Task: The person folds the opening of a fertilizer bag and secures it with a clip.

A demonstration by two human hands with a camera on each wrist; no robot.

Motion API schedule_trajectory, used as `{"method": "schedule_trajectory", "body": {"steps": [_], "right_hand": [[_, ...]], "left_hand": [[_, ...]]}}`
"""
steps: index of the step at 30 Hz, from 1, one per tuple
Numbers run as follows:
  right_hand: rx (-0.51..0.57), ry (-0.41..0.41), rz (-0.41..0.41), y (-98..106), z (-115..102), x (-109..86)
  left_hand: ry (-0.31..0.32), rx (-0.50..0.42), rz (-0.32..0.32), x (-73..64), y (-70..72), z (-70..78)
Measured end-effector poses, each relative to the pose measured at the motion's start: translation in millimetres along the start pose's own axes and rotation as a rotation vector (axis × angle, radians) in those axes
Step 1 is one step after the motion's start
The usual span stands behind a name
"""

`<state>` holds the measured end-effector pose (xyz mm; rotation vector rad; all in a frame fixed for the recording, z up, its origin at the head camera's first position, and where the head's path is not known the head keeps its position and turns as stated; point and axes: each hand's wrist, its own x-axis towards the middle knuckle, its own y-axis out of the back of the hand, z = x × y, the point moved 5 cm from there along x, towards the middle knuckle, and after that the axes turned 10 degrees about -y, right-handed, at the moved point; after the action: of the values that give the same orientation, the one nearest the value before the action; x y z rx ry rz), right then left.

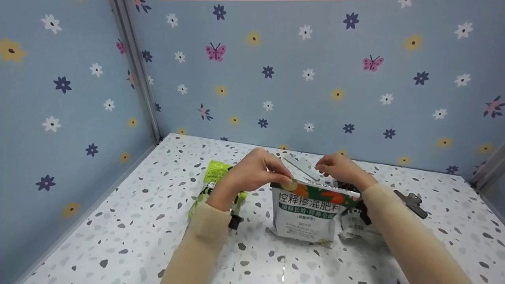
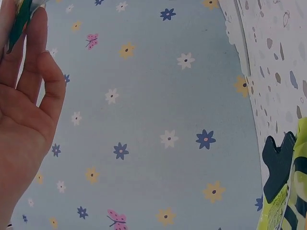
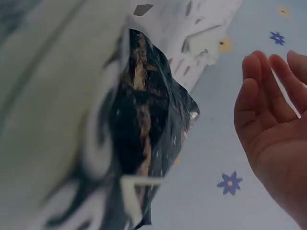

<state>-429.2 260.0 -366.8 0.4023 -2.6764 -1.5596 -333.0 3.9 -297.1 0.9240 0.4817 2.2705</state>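
Observation:
My left hand (image 1: 258,171) pinches the upper left corner of a white fertilizer bag (image 1: 305,219), whose top edge is folded over in a green and orange band. In the left wrist view, the fingers of that hand hold the bag's green edge at the upper left. My right hand (image 1: 339,169) hovers behind the bag's right end, holding nothing, its fingers loosely bent. Nearest to it, a pale grey sealing clip (image 1: 303,167) lies on the table. The right wrist view also shows this hand (image 3: 273,120) apart from a dark crumpled bag top (image 3: 153,105).
A yellow-green bag (image 1: 215,171) lies to the left, with a dark clip (image 2: 278,165) against it in the left wrist view. Another pale bag (image 1: 359,227) is partly hidden by my right forearm. A dark clip (image 1: 412,203) lies at right. Flowered walls enclose the speckled table (image 1: 130,232).

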Motion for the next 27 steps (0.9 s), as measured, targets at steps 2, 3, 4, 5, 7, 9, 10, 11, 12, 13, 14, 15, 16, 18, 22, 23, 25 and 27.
{"method": "schedule_trajectory", "body": {"steps": [2, 3, 4, 5, 7, 9, 10, 11, 12, 13, 14, 15, 16, 18, 22, 23, 25, 27], "right_hand": [[-0.078, -0.058, -0.015, -5, -1, 8.2], [-0.115, -0.089, -0.018, -7, -2, 11.8], [-0.142, -0.118, -0.02, -10, -2, 15.2], [-0.155, -0.148, -0.027, -13, -3, 18.1], [-0.158, -0.183, -0.044, -20, -7, 23.2], [-0.157, -0.147, -0.069, -30, -15, 26.6], [-0.152, -0.127, -0.093, -35, -18, 27.8], [-0.166, -0.105, -0.112, -40, -21, 28.7], [-0.183, -0.085, -0.122, -44, -24, 29.2], [-0.203, -0.064, -0.13, -48, -26, 29.2], [-0.214, -0.053, -0.136, -50, -28, 28.9], [-0.214, -0.061, -0.137, -52, -28, 29.4], [-0.228, -0.05, -0.119, -52, -29, 30.1], [-0.253, -0.055, -0.067, -50, -30, 32.0], [-0.282, -0.071, -0.004, -46, -26, 33.6], [-0.269, -0.102, -0.001, -45, -22, 33.5], [-0.235, -0.145, 0.003, -44, -17, 32.8], [-0.186, -0.195, 0.015, -43, -12, 32.7]], "left_hand": [[-0.016, -0.008, -0.015, 2.6, -1.6, 0.9], [-0.026, -0.011, -0.018, 3.8, -2.3, 1.0], [-0.033, -0.016, -0.019, 4.7, -2.8, 1.1], [-0.037, -0.023, -0.02, 5.1, -3.1, 0.9], [-0.045, -0.024, -0.018, 5.0, -2.8, 0.5], [-0.038, -0.018, -0.013, 3.2, -1.0, -0.6], [-0.033, -0.013, -0.01, 2.1, 0.1, -0.9], [-0.029, -0.009, -0.012, 1.1, 1.0, -1.3], [-0.03, -0.004, -0.014, 0.6, 1.8, -1.7], [-0.03, -0.003, -0.013, -0.4, 1.9, -2.3], [-0.03, -0.001, -0.01, -1.1, 2.2, -2.8], [-0.033, 0.0, -0.005, -1.6, 2.5, -2.6], [-0.034, -0.002, -0.002, -1.8, 2.8, -2.5], [-0.031, 0.0, 0.004, -2.3, 3.5, -2.4], [-0.006, 0.0, 0.016, -2.8, 4.0, -3.0], [0.001, 0.0, 0.016, -2.7, 3.7, -3.4], [0.008, -0.003, 0.015, -1.8, 3.2, -4.0], [0.012, -0.003, 0.011, -1.1, 2.6, -4.5]]}}
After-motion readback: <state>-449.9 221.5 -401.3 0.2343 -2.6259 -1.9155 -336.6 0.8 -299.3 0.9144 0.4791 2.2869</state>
